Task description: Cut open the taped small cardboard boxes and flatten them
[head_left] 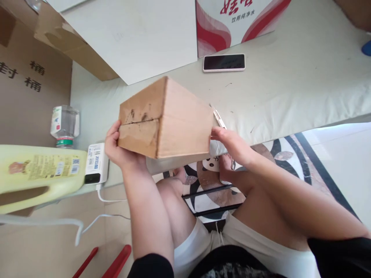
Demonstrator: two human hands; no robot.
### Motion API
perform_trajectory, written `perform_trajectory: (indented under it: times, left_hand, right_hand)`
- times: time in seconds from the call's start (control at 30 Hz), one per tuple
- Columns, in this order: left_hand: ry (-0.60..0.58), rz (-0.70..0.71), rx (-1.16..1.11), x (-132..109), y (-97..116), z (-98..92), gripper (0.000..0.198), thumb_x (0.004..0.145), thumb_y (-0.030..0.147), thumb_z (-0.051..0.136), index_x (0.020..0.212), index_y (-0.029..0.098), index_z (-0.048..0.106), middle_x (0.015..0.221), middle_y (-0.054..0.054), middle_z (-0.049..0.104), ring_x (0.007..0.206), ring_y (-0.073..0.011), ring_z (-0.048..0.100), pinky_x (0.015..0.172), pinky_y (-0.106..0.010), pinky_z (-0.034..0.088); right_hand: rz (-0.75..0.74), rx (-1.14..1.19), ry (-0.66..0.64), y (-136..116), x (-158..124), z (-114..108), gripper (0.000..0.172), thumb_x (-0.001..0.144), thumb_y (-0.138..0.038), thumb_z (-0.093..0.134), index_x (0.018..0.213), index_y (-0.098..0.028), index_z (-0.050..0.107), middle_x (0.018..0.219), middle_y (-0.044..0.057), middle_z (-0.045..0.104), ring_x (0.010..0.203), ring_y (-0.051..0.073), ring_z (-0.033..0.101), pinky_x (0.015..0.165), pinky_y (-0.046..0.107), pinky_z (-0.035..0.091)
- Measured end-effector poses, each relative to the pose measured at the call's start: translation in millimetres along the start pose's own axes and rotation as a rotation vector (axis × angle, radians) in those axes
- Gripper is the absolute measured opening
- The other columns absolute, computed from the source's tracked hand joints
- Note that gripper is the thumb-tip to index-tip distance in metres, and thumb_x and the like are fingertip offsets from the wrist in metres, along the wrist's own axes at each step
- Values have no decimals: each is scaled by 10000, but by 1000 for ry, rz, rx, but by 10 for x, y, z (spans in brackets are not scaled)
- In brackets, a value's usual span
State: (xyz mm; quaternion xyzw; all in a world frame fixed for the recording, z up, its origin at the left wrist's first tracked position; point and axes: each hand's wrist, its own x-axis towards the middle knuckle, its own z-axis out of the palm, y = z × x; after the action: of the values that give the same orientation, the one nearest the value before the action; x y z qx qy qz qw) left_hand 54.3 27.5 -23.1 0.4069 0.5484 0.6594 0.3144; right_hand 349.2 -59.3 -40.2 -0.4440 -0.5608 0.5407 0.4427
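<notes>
A brown cardboard box (174, 119) is held up between both hands at the centre of the head view, one corner edge turned toward me. My left hand (116, 146) grips its left end, fingers curled round the flap seam. My right hand (232, 143) presses against the box's right side, fingers closed on its edge. A thin pale object (219, 118) pokes out just above my right hand; I cannot make out what it is.
A phone (224, 62) lies on the beige cushioned surface (290, 85) beyond the box. A red-and-white carton (232, 19) and a white board (139, 38) stand behind. At left are a yellow jug (37, 170), a clear bottle (64, 125), a white charger (95, 164) and large cardboard boxes (29, 85).
</notes>
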Motion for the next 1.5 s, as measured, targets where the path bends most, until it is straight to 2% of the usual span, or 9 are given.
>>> perform_trajectory:
  times: [0.2, 0.37, 0.63, 0.73, 0.87, 1.0, 1.27, 1.4, 1.5]
  left_hand:
    - [-144, -399, -136, -221, 33, 239, 224, 789, 403, 605, 881, 205, 656, 1015, -62, 760, 1059, -240, 711, 845, -328, 592]
    - [-509, -634, 42, -378, 86, 340, 628, 883, 735, 439, 899, 169, 709, 798, -119, 753, 740, -247, 731, 526, -306, 499]
    - [-1024, -779, 343, -416, 194, 254, 530, 786, 649, 606, 816, 137, 739, 735, -151, 748, 485, -227, 660, 414, -278, 239]
    - [-728, -639, 471, -333, 43, 223, 346, 765, 484, 716, 844, 148, 735, 849, -158, 761, 562, -223, 667, 456, -288, 342]
    - [-313, -207, 162, -240, -92, 255, 574, 854, 677, 551, 1296, 311, 575, 1405, -83, 620, 1137, -233, 666, 816, -335, 543]
    - [-268, 192, -255, -239, -45, 311, 730, 690, 720, 722, 1292, 347, 542, 1356, -45, 588, 1302, -263, 565, 1093, -420, 472]
    - [-251, 51, -302, -264, -20, 333, 440, 683, 269, 720, 1101, 201, 601, 1059, -56, 642, 957, -195, 580, 813, -317, 473]
    - [-253, 58, -299, -284, 2, 336, 388, 704, 240, 666, 1082, 202, 585, 1049, -53, 631, 958, -192, 575, 804, -314, 465]
    - [-249, 56, -294, -296, 20, 344, 388, 706, 251, 663, 1081, 205, 579, 1047, -52, 627, 950, -191, 574, 792, -311, 464]
  right_hand:
    - [-353, -227, -50, -77, -59, 46, 620, 976, -630, 514, 1526, -345, 498, 1667, 51, 404, 1617, 279, 231, 1278, 560, 302]
    - [-416, -283, 17, -78, -68, 7, 648, 989, -550, 526, 1578, -311, 397, 1641, 88, 418, 1533, 281, 398, 1269, 519, 340]
    - [-282, -75, 246, -48, -77, -63, 412, 991, -544, 512, 1302, -292, 609, 1372, 64, 633, 1269, 246, 617, 1110, 443, 501]
    - [-280, -99, 212, -83, -53, -55, 324, 991, -497, 555, 1208, -280, 659, 1305, 64, 668, 1213, 228, 641, 1080, 431, 511]
    - [-382, -138, 44, -109, -32, -26, 317, 999, -460, 570, 1252, -287, 652, 1445, 83, 610, 1433, 252, 511, 1190, 484, 414]
    - [-398, -132, -156, -97, -53, 1, 366, 1007, -485, 551, 1321, -310, 622, 1562, 92, 522, 1486, 265, 470, 1191, 494, 419]
    - [-208, -173, 23, -184, -70, 29, 450, 1030, -542, 425, 1361, -284, 589, 1419, 97, 641, 1325, 257, 605, 1108, 470, 501]
    - [10, -592, 322, -150, -2, -40, 380, 942, -388, 520, 1253, -234, 674, 1266, 130, 670, 1117, 287, 664, 925, 465, 557]
    - [218, -970, 290, -101, 34, -106, 465, 892, -368, 560, 1324, -243, 676, 1283, 171, 626, 1080, 338, 656, 867, 485, 539]
